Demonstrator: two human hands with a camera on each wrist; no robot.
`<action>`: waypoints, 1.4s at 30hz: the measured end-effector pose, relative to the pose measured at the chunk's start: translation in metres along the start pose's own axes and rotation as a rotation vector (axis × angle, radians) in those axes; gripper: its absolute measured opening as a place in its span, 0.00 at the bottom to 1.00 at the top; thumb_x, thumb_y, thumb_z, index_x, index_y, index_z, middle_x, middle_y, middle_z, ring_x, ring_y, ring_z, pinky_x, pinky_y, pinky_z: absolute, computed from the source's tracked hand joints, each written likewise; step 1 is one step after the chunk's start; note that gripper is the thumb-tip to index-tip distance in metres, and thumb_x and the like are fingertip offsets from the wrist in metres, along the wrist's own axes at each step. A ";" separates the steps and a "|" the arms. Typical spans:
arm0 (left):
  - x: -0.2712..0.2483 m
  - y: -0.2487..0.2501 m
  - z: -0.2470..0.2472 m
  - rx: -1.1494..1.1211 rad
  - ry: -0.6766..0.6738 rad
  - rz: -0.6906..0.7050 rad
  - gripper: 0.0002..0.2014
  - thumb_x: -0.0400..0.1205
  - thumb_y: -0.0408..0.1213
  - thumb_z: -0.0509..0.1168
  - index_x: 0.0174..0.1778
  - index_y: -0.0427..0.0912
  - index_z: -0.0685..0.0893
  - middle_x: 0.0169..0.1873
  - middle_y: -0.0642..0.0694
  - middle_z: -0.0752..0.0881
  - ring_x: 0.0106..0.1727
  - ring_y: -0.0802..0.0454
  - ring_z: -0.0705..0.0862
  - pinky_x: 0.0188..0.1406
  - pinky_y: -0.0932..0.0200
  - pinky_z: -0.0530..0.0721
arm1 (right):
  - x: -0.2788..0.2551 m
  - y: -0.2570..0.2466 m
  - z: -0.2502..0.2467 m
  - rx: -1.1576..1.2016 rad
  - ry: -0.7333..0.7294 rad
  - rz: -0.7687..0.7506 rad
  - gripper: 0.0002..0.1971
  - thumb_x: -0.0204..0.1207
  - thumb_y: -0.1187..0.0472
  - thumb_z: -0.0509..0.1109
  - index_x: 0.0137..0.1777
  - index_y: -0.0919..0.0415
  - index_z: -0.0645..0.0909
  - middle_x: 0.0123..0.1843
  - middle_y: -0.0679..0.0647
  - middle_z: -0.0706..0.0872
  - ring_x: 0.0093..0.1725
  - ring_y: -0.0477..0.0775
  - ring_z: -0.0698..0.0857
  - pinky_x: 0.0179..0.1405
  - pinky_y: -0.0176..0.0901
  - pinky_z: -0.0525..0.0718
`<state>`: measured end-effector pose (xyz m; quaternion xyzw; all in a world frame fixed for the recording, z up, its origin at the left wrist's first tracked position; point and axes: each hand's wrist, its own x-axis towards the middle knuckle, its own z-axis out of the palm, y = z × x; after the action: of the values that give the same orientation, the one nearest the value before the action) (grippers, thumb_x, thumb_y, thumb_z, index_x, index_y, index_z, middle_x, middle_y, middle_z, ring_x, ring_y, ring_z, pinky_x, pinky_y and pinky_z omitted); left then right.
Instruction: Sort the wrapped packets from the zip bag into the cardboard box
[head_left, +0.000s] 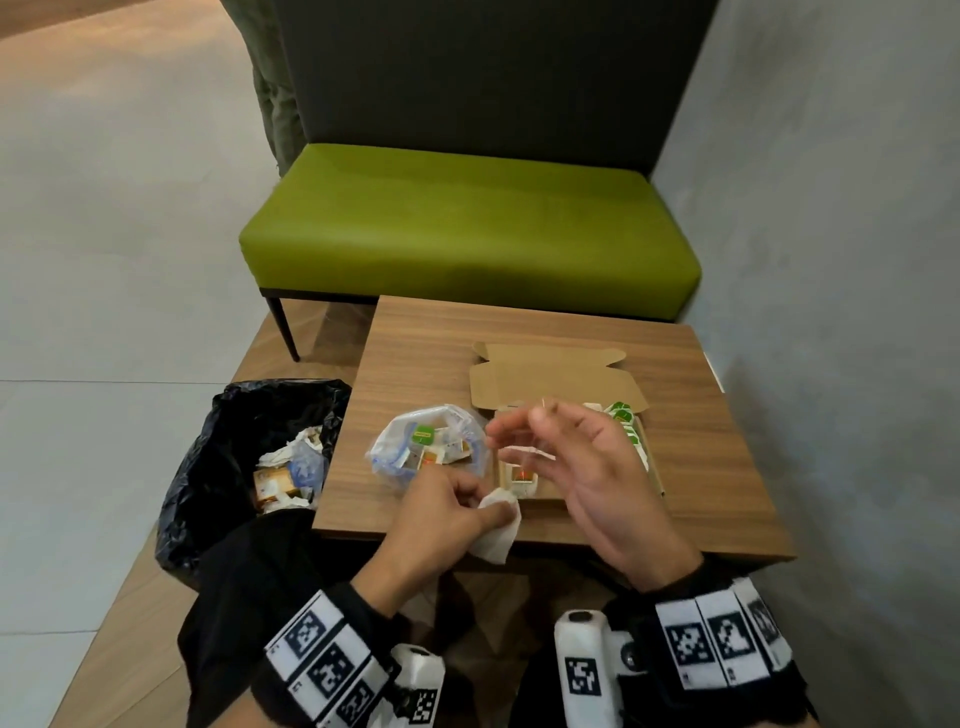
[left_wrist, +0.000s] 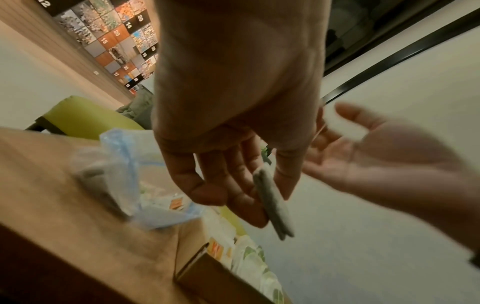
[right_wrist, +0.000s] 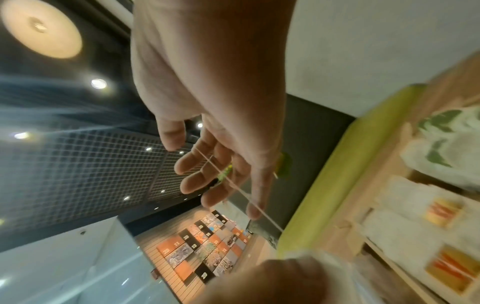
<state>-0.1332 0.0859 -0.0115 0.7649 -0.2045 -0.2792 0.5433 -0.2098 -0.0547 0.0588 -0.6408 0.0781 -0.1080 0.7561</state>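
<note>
My left hand (head_left: 493, 506) is low at the table's front edge and pinches a white tea bag (head_left: 498, 527) between thumb and fingers; the left wrist view shows the bag (left_wrist: 272, 203) edge-on under that hand (left_wrist: 259, 197). A thin string (right_wrist: 233, 185) with a green tag runs across the spread fingers of my right hand (head_left: 519, 431), raised over the open cardboard box (head_left: 556, 384). Green-and-white packets (head_left: 623, 415) and one red-marked packet (head_left: 522, 475) lie in the box. The clear zip bag (head_left: 426, 447), holding several packets, sits just left of the box.
A black bin bag (head_left: 249, 457) with crumpled wrappers stands on the floor left of the small wooden table (head_left: 717, 467). A green bench (head_left: 467, 228) is behind the table, and a grey wall closes the right side.
</note>
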 end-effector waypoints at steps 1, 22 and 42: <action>0.004 -0.003 0.000 -0.028 0.013 -0.016 0.09 0.74 0.41 0.78 0.33 0.39 0.90 0.28 0.44 0.88 0.31 0.54 0.83 0.35 0.55 0.80 | -0.005 -0.002 0.003 -0.109 -0.009 -0.046 0.11 0.84 0.62 0.65 0.50 0.67 0.88 0.53 0.58 0.91 0.59 0.57 0.88 0.63 0.49 0.84; 0.023 0.026 -0.017 -0.472 0.113 -0.188 0.10 0.77 0.39 0.75 0.41 0.34 0.87 0.35 0.38 0.88 0.30 0.47 0.84 0.23 0.60 0.79 | -0.069 0.080 0.000 -0.455 -0.297 0.189 0.16 0.79 0.44 0.70 0.61 0.50 0.89 0.51 0.45 0.89 0.52 0.48 0.87 0.53 0.47 0.84; -0.014 0.046 -0.013 -0.632 -0.070 -0.081 0.14 0.73 0.45 0.72 0.42 0.36 0.88 0.37 0.42 0.88 0.34 0.52 0.83 0.28 0.61 0.77 | -0.053 0.073 -0.030 -0.949 -0.259 0.103 0.12 0.79 0.48 0.71 0.61 0.41 0.88 0.50 0.38 0.88 0.39 0.43 0.84 0.42 0.36 0.83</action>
<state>-0.1360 0.0885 0.0384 0.5558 -0.0955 -0.3767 0.7349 -0.2640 -0.0579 -0.0197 -0.9178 0.0558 0.0577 0.3889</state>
